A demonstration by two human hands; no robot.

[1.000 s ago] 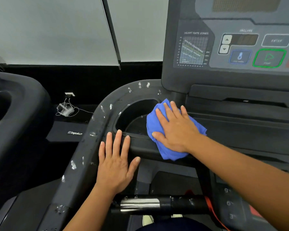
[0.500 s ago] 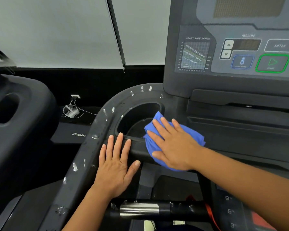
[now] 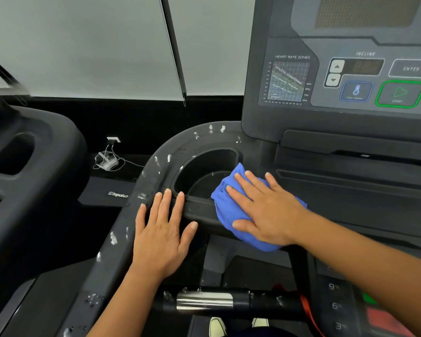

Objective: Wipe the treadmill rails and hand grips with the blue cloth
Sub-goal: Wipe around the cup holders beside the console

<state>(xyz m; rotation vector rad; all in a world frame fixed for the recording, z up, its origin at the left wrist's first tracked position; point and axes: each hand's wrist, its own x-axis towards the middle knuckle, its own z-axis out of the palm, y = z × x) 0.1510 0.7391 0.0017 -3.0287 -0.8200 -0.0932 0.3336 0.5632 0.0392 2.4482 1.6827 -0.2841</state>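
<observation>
Mid-wipe at frame centre — the right hand, fingers spread, presses the blue cloth on the rail; the left hand rests flat — the spotted curve likely comes next.

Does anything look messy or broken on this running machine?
Yes: white splotches dot the dark curved rail around the cup holder, and a few sit on the lower grip bar. I cannot tell whether they are wet spray or chipped paint. The right hand presses the blue cloth nearby. Nothing else looks askew.
</observation>
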